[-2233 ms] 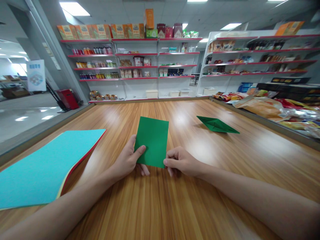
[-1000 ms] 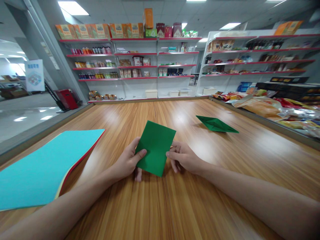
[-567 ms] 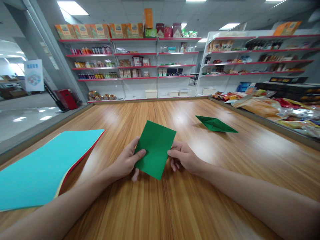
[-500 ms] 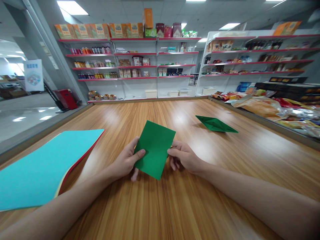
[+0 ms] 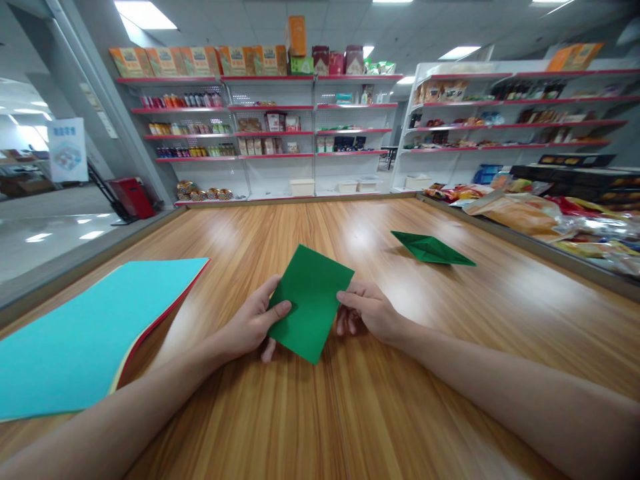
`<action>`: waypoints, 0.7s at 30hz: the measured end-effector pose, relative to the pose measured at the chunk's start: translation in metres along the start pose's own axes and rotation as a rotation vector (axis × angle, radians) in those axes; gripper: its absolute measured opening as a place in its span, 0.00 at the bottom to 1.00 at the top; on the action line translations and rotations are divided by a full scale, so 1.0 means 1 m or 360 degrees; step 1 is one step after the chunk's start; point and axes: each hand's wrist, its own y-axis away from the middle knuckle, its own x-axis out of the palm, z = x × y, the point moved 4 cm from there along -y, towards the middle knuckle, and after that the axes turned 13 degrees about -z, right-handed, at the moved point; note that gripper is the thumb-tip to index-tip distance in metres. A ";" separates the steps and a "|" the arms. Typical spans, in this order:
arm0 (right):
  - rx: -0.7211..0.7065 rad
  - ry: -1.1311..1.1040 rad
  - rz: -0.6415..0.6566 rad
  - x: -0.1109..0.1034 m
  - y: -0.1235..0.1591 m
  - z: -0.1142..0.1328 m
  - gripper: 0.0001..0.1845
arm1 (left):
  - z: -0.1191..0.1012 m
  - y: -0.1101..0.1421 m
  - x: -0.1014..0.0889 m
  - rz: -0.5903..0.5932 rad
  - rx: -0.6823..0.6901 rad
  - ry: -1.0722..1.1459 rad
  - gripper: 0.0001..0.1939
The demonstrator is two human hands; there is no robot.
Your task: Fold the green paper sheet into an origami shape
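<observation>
A folded green paper rectangle (image 5: 311, 300) is held just above the wooden table (image 5: 350, 413), turned a little clockwise. My left hand (image 5: 250, 323) pinches its left edge, thumb on top and fingers beneath. My right hand (image 5: 367, 313) pinches its right edge with thumb and forefinger. Farther off to the right a folded green paper boat (image 5: 431, 249) lies on the table.
A stack of coloured sheets with a cyan one on top (image 5: 85, 333) lies at the left. Snack packets (image 5: 530, 213) fill a bin along the table's right edge. Store shelves (image 5: 280, 127) stand behind the table.
The green paper has been lifted off the table and turned clockwise. My right hand slid from its near corner up along the right edge.
</observation>
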 end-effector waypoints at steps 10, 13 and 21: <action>-0.0232 -0.0089 -0.0195 -0.007 -0.001 0.002 0.18 | 0.003 0.000 -0.002 0.0022 0.0005 0.0007 0.20; -0.0234 -0.0091 -0.0214 -0.008 -0.001 0.003 0.19 | 0.004 -0.001 -0.002 0.0015 0.0001 0.0001 0.20; -0.0277 -0.0012 -0.0342 -0.010 0.000 0.009 0.22 | 0.002 0.000 -0.001 0.0045 0.0018 -0.0020 0.19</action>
